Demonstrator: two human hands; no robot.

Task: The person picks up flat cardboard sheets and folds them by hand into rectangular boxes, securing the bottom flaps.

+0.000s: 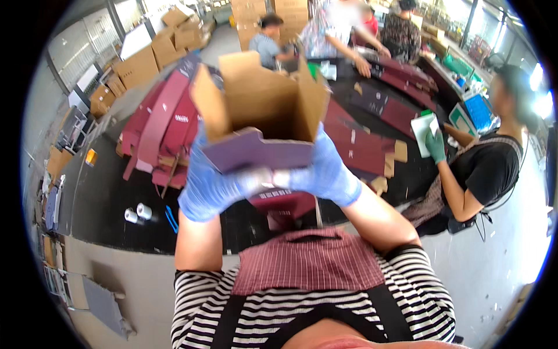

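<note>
In front of me, over the black table [99,200], I hold up a cardboard box [261,152]. Its brown inside faces up and its top flaps stand open; the near flap is purple outside. My left hand [210,183], in a blue and white glove, grips the box's left side. Gloved the same way, my right hand [330,174] grips the right side. The thumbs come close together along the near wall. The box hides several fingers. Below it shows a maroon printed panel [285,205].
Flattened maroon cartons lie in piles at the left [160,125] and right [357,142]. White rolls [143,211] and a thin blue item [171,219] are near the front edge. A person [485,174] in a green glove stands at right; others work across the table.
</note>
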